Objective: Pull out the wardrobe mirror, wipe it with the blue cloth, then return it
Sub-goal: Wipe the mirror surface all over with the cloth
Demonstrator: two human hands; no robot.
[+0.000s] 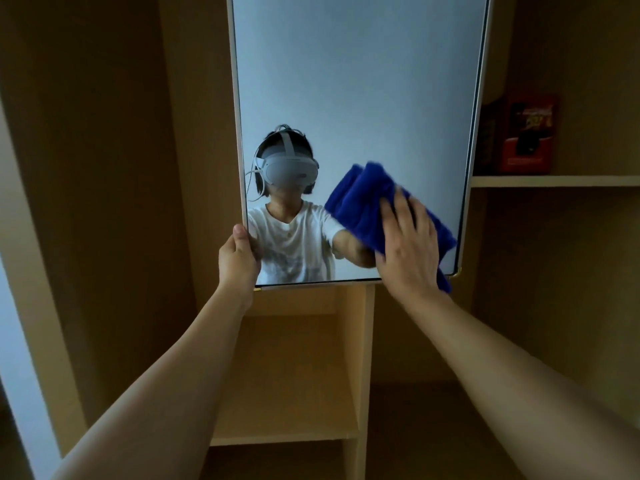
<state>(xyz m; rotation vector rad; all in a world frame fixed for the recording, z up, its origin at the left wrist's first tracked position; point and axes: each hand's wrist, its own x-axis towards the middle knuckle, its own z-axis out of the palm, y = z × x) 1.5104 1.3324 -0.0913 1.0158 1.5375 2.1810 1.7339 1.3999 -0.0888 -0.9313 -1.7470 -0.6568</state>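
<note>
Mirror [356, 98] is out; my left hand [239, 261] grips its edge, my right hand [407, 247], fingers flat, presses the blue cloth [360, 199] on it; wiping underway, I reckon, return left

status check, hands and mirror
Left hand grips mirror at its lower left edge. Right hand presses blue cloth flat on glass. Nothing in the way.
</note>
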